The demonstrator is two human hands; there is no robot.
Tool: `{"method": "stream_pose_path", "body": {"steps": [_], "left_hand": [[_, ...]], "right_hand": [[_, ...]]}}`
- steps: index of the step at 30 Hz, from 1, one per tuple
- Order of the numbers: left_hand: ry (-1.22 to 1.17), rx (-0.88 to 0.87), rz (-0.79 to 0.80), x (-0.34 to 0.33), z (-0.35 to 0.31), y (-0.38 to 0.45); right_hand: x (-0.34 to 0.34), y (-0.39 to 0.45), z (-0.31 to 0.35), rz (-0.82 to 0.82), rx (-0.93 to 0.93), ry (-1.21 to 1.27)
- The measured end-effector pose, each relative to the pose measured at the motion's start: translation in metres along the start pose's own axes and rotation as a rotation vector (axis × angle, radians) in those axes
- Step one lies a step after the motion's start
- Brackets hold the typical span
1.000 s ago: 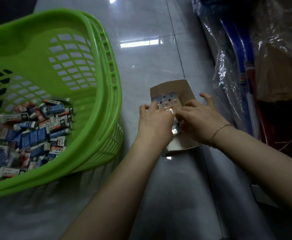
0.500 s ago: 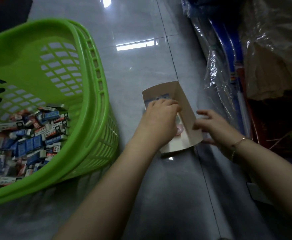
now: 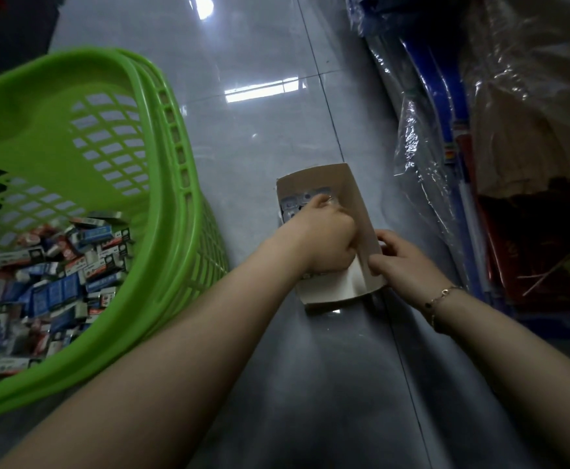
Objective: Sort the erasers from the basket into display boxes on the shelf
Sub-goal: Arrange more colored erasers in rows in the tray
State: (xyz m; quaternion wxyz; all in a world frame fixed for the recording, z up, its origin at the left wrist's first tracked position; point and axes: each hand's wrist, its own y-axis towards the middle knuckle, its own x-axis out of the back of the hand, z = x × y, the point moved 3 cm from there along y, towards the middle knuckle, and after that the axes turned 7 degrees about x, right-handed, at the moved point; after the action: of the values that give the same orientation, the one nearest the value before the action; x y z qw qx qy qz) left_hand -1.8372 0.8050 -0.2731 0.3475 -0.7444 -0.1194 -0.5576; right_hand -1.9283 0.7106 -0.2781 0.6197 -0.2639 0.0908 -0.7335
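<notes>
Reaching into the open cardboard display box, the left hand has its fingers curled, the fingertips resting on the small wrapped erasers packed in rows at the far end of the box; whether they pinch one eraser or only press on the rows cannot be told, since the wrappers blur together there. The right hand grips the near right wall of the same box, thumb inside against the pale lining and the other fingers curled round the outside, just beside the left hand's knuckles. A thin chain bracelet sits on the right wrist.

The box lies flat on the glossy grey tiled floor, its open top facing up, with its near end under the two hands. To its left, close by but apart from it, stands the green plastic basket with latticed walls. Its bottom holds a loose heap of boxed erasers in blue, white and red sleeves, lying at all angles. Along the right edge of the view, goods wrapped in clear plastic sheeting stand on the floor, with a blue bar showing through the wrap.
</notes>
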Motion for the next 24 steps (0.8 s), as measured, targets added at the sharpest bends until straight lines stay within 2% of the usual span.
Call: {"method": "stream_pose_path", "body": {"steps": [5,9,13,19,21,24], "left_hand": [[-0.073,0.161,-0.236,0.012,0.017,0.002],[0.004,0.21,-0.216,0.014,0.021,0.009],[0.026,0.207,-0.244,0.014,0.02,0.011],[-0.142,0.2,-0.216,0.015,0.024,-0.004],[-0.267,0.256,-0.35,0.019,0.026,-0.019],[-0.511,0.462,-0.591,0.025,0.019,-0.05]], "right_hand": [[0.0,0.003,-0.004,-0.021,0.002,0.039],[-0.002,0.005,-0.007,-0.036,0.029,-0.002],[-0.004,0.006,-0.007,-0.052,0.089,-0.151],[-0.003,0.012,-0.009,-0.062,0.087,-0.21],[-0.002,0.013,-0.007,-0.098,0.111,-0.211],[0.003,0.009,0.004,-0.17,0.148,-0.267]]}}
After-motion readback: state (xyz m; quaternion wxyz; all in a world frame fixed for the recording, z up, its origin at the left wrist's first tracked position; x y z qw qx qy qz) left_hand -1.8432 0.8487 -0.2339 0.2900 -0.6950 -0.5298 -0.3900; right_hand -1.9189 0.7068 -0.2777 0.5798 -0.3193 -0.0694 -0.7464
